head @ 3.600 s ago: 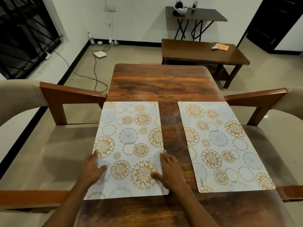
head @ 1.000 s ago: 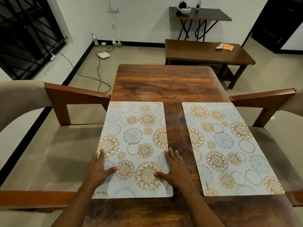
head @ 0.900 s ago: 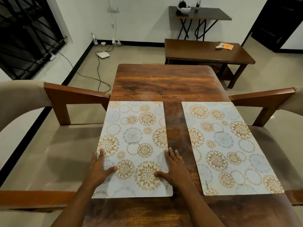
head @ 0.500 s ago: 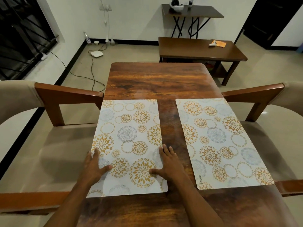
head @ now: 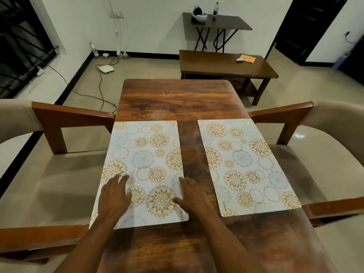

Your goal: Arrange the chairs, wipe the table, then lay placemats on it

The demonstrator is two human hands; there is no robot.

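Two white placemats with gold and grey flower circles lie side by side on the dark wooden table [head: 177, 99]. My left hand [head: 115, 196] lies flat, fingers straight, on the near left part of the left placemat [head: 145, 160]. My right hand [head: 192, 196] lies flat at that mat's near right edge, partly on the bare wood. The right placemat [head: 244, 164] lies untouched. A beige chair with wooden arms stands at each side: the left chair [head: 59, 174] and the right chair [head: 319, 154], both pushed up to the table.
Beyond the table stand a low brown side table [head: 222, 64] with an orange paper on it and a dark folding table [head: 216, 19] at the wall. Cables and a white box [head: 106, 68] lie on the floor at the far left.
My left hand has slid to the right, further onto the left placemat. My right hand stays at the mat's right edge. Both placemats lie where they were.
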